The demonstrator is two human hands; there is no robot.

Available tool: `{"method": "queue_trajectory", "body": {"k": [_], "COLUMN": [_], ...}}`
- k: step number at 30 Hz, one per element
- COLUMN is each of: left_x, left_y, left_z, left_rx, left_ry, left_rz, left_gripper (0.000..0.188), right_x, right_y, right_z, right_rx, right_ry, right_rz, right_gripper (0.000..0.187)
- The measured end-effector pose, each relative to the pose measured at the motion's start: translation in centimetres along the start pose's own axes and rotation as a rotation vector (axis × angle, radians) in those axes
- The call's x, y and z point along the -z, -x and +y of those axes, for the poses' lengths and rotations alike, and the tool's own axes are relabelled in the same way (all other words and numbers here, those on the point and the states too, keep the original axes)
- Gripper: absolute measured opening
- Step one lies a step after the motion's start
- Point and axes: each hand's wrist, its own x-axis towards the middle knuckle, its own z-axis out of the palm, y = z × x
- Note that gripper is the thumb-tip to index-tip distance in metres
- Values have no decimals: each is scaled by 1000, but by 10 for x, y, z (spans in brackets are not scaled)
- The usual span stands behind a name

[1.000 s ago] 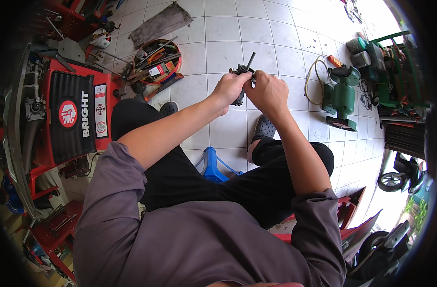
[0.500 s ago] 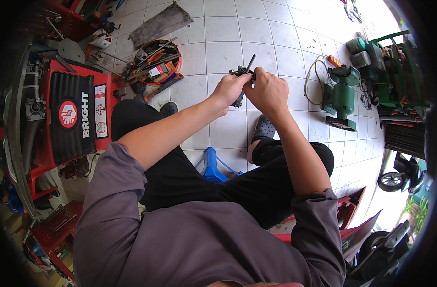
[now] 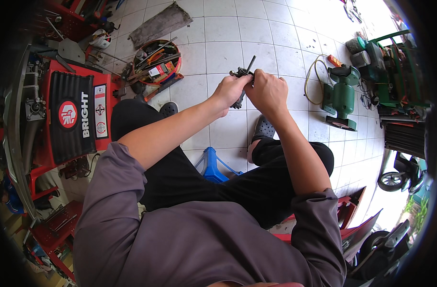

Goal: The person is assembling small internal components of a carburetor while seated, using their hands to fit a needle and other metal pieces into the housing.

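Left hand (image 3: 231, 90) and right hand (image 3: 270, 91), fingers pinching dark metal part (image 3: 238, 102) from either side: I'd brace left firmly, ease right gently.

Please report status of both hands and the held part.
Left hand gripping dark part; right hand against it, grip hidden. Slim rod juts forward. Green machine off right, not in way.

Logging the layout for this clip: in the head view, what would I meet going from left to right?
Red-and-black machine → round container of tools → left hand → right hand → green bench grinder → black spoked wheel.
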Motion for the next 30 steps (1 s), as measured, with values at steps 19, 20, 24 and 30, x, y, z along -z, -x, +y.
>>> {"method": "queue_trajectory", "body": {"k": [19,20,24,30], "left_x": [1,1,1,1], "left_y": [1,0,1,1], "left_z": [2,2,2,3], "left_rx": [-13,-13,-28,-23], "left_ry": [28,26,36,37], "left_rz": [14,15,33,33], "left_gripper": [35,35,34,34], "right_x": [3,2,3,1], "right_y": [-1,-2,-2,-1], "right_z": [-3,-2,-2,-1], "right_rx": [-48,-48,-58,-32], "right_ry": [-13,-6,-62,-111], "right_rz": [-14,1,-1,28], "right_gripper": [23,23,24,23]}}
